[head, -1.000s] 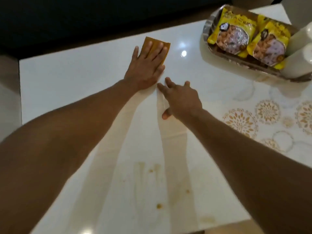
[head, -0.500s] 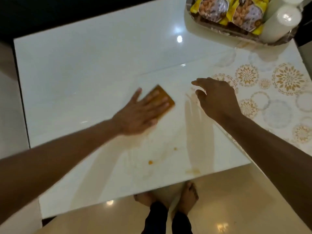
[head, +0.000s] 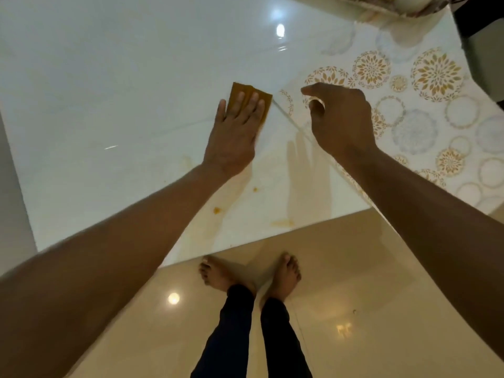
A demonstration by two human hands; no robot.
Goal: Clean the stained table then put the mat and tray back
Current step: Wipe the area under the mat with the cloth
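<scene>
Pressing flat L hand (head: pixel 231 137) on cloth (head: pixel 249 100), stained glossy table (head: pixel 109 77); R hand (head: pixel 341 118) seemingly pinching mat (head: pixel 409 85) edge.

Under me the floor (head: pixel 354 268) is glossy beige tile, with a thin grout line running past my feet. A round ceiling light reflects on it as a bright spot (head: pixel 173 298), and a fainter yellowish glare (head: pixel 344 329) shows further right. The table (head: pixel 109 77) is a white, high-gloss slab that fills the upper part of my view; it mirrors another lamp as a white dot (head: pixel 280 30). Past its far right corner sits something dark (head: pixel 480 17), too cut off to identify. Along the left edge runs a pale grey strip (head: pixel 11 200).
</scene>
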